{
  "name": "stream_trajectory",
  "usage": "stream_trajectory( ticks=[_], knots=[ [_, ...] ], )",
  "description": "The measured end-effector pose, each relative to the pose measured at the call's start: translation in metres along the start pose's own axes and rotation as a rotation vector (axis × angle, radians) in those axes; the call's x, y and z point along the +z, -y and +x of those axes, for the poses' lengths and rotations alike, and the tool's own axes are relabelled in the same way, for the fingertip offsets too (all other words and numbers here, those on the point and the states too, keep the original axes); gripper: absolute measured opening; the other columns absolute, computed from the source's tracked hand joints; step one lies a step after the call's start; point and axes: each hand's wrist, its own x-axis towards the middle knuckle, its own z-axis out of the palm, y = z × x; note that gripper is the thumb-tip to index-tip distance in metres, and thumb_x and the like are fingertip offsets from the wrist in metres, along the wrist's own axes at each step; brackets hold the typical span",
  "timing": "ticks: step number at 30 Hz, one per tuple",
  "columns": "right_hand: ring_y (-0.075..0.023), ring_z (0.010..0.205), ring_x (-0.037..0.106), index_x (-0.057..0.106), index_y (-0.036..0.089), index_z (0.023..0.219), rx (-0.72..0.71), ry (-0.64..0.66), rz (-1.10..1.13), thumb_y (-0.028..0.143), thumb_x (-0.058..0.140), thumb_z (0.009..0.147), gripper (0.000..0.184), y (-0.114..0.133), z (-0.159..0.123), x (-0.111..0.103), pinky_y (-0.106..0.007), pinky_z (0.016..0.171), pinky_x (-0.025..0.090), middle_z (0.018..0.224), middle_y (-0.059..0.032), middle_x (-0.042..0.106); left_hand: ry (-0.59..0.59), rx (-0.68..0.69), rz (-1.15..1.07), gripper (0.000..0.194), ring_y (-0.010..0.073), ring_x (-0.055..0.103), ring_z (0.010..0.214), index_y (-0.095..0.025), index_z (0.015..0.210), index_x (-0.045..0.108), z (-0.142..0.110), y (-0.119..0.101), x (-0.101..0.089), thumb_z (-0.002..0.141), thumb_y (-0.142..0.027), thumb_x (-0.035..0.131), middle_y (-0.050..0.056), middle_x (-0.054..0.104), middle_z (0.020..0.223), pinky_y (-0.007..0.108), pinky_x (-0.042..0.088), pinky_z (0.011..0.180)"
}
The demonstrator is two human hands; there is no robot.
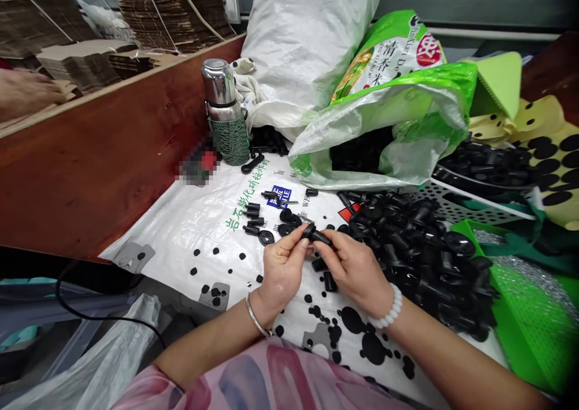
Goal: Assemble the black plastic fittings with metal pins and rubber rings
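Left hand (284, 264) and right hand (355, 264) both grip a small black part (318, 236) in their fingertips, over a white surface (169, 232) printed with green characters; a heap of black pieces (416, 259) lies beside the right hand

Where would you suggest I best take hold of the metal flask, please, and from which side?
Probably around its green netted sleeve, coming from the near side: the flask stands upright and looks round, and netting may slip less than the shiny cap. A wooden board stands to its left and a white sack behind.
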Motion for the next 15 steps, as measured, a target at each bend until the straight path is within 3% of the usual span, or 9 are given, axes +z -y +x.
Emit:
stream_trajectory(
  ticks=[4,8,15],
  knots=[
    [-0.0097,0.042,0.043,0.058,0.015,0.076,0.165,0.086,0.201,0.040,0.042,0.087,0.031,0.012,0.005,-0.002,-0.022,0.040,0.036,0.051,0.0022,0.051,-0.013,0.111,0.162,0.030,0.0143,0.067,0.076,-0.018,0.108,0.064,-0.001,0.001,-0.004,0.079,-0.022,0.059,0.004,0.071,0.096,0.026,0.056,0.075],
    [-0.0074,0.042,0.035,0.053,0.016,0.065,0.291,0.111,0.367,0.045,0.050,0.081,0.033,0.019,0.008,-0.002,-0.020,0.038,0.030,0.047,0.0047,0.042,-0.020,0.209,0.287,0.030,0.0155,0.067,0.079,-0.019,0.111,0.063,-0.001,0.003,-0.007,0.081,-0.022,0.056,0.006,0.070,0.097,0.026,0.055,0.076],
    [-0.0022,0.031,0.022,0.049,0.017,0.071,0.544,0.188,0.719,0.051,0.052,0.077,0.035,0.027,0.011,0.005,-0.017,0.028,0.018,0.047,0.0101,0.032,-0.040,0.302,0.326,0.030,0.0173,0.066,0.089,-0.017,0.112,0.062,0.001,0.000,-0.009,0.083,-0.022,0.053,0.008,0.067,0.106,0.028,0.053,0.083]
  ],
)
